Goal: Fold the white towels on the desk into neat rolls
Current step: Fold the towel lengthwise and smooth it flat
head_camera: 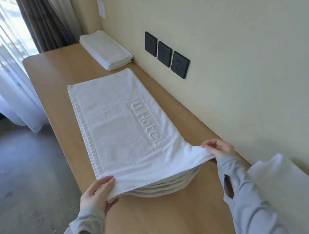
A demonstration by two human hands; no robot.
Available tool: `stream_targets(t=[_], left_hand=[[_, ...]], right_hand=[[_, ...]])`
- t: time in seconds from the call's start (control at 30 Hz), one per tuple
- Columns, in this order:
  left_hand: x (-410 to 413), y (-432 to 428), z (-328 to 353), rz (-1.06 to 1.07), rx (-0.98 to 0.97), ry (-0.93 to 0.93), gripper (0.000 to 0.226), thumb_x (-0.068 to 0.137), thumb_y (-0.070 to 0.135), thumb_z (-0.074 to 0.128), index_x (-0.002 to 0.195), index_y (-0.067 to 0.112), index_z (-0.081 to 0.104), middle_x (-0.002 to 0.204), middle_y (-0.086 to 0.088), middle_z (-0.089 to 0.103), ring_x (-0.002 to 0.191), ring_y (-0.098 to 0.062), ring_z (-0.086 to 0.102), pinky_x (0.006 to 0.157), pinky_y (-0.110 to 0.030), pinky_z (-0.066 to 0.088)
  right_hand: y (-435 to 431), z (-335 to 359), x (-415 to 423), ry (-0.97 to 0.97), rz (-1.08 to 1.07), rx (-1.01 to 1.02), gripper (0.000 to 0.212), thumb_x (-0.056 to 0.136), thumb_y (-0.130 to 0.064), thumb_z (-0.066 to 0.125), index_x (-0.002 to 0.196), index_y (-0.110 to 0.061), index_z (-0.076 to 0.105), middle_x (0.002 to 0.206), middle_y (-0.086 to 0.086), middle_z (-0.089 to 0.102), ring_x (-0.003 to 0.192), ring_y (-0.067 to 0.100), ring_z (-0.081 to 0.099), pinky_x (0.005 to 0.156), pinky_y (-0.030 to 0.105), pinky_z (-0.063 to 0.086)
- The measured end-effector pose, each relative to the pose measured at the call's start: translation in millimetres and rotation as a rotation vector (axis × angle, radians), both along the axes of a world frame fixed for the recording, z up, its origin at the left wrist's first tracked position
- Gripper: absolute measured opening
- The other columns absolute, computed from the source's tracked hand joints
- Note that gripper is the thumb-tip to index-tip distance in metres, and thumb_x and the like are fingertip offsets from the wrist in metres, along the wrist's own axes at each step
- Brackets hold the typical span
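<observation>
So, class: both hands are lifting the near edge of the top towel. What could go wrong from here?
1. The left hand and right hand pinch only the corners of the U Hotel towel, leaving the edge between them unsupported; the roll may start crooked.
2. The towel stack beneath lies close to the front edge of the desk; tugging could drag lower towels off.

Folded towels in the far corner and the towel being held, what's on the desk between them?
Only a narrow strip of bare desk separates the folded towels from the held towel, seen in the head view.
</observation>
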State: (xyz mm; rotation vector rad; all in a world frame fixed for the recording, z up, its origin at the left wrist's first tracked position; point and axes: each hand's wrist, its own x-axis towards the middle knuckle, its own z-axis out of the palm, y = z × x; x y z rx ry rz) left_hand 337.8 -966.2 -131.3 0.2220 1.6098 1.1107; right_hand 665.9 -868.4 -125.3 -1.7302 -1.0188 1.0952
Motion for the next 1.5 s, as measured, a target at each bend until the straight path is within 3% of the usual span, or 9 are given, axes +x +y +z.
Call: stream_targets(t=[0.2, 0.33, 0.43, 0.7, 0.9, 1.17, 1.27, 1.37, 1.5], left_hand=[[-45, 46, 34, -0.16, 0.345, -0.151, 0.03, 0.07, 0.008, 0.067, 0.1, 0.005, 0.067, 0.086, -0.007, 0.074, 0.074, -0.012, 0.069, 0.064, -0.023, 0.058], [-76, 84, 40, -0.326, 0.424, 0.143, 0.038, 0.068, -0.017, 0.07, 0.097, 0.008, 0.068, 0.079, -0.005, 0.074, 0.067, -0.011, 0.067, 0.06, -0.017, 0.054], [-97, 121, 38, -0.259, 0.414, 0.308, 0.016, 0.078, 0.0, 0.071, 0.065, -0.002, 0.062, 0.046, -0.005, 0.051, 0.04, -0.013, 0.043, 0.041, -0.017, 0.038], [-183, 252, 35, -0.36, 0.518, 0.531, 0.044, 0.08, 0.006, 0.069, 0.042, 0.0, 0.049, 0.065, -0.004, 0.029, 0.055, -0.005, 0.033, 0.05, -0.011, 0.027], [-247, 359, 2, -0.386, 0.498, 0.348, 0.019, 0.084, 0.009, 0.065, 0.067, 0.01, 0.075, 0.086, -0.003, 0.058, 0.073, 0.003, 0.055, 0.069, -0.005, 0.04], [-294, 460, -86, -0.352, 0.148, 0.229, 0.027, 0.077, 0.027, 0.075, 0.068, 0.001, 0.071, 0.071, -0.006, 0.064, 0.072, -0.022, 0.054, 0.071, -0.033, 0.044], [-302, 475, -105, -0.446, 0.032, 0.356, 0.051, 0.067, 0.051, 0.064, 0.068, 0.0, 0.067, 0.061, -0.012, 0.058, 0.064, -0.024, 0.052, 0.069, -0.034, 0.043], [-300, 481, -109, -0.437, 0.084, 0.54, 0.02, 0.082, 0.034, 0.067, 0.084, 0.015, 0.069, 0.081, -0.009, 0.066, 0.081, -0.02, 0.062, 0.076, -0.038, 0.049], [-281, 491, -108, -0.47, 0.359, 1.025, 0.053, 0.076, 0.038, 0.05, 0.117, 0.006, 0.058, 0.115, -0.014, 0.053, 0.102, -0.027, 0.051, 0.084, -0.043, 0.039]], right_hand=[[49, 41, -35, 0.467, -0.12, 0.15, 0.021, 0.084, 0.017, 0.049, 0.084, 0.002, 0.063, 0.088, 0.017, 0.063, 0.084, 0.026, 0.062, 0.075, 0.027, 0.058], [89, 57, -59, 0.043, -0.042, 0.202, 0.028, 0.074, 0.013, 0.066, 0.089, -0.011, 0.066, 0.089, 0.008, 0.065, 0.082, 0.015, 0.061, 0.081, 0.016, 0.05], [124, 68, -84, -0.13, -0.102, 0.244, 0.019, 0.076, 0.003, 0.07, 0.079, -0.015, 0.067, 0.073, 0.005, 0.066, 0.068, 0.02, 0.063, 0.071, 0.02, 0.052], [254, 76, -160, -0.596, -0.136, 0.394, 0.017, 0.089, -0.025, 0.058, 0.088, -0.01, 0.066, 0.08, 0.01, 0.052, 0.072, 0.023, 0.048, 0.064, 0.021, 0.029], [378, 54, -241, -0.511, -0.092, 0.409, 0.013, 0.095, -0.013, 0.048, 0.083, -0.013, 0.053, 0.06, -0.009, 0.044, 0.057, 0.005, 0.041, 0.053, 0.005, 0.034], [508, -36, -305, -0.714, 0.116, -0.005, 0.021, 0.096, -0.019, 0.042, 0.084, -0.003, 0.048, 0.08, 0.011, 0.053, 0.076, 0.026, 0.049, 0.071, 0.033, 0.04], [529, -69, -312, -0.822, 0.167, -0.138, 0.024, 0.097, -0.023, 0.039, 0.089, -0.004, 0.052, 0.088, 0.013, 0.059, 0.083, 0.028, 0.055, 0.073, 0.034, 0.042], [535, -88, -315, -0.921, 0.174, -0.204, 0.025, 0.097, -0.025, 0.04, 0.103, -0.005, 0.055, 0.102, 0.013, 0.061, 0.094, 0.029, 0.056, 0.076, 0.034, 0.042], [525, -93, -321, -1.253, 0.268, 0.216, 0.028, 0.085, -0.005, 0.056, 0.112, -0.012, 0.059, 0.111, 0.004, 0.06, 0.104, 0.026, 0.055, 0.085, 0.034, 0.038]])
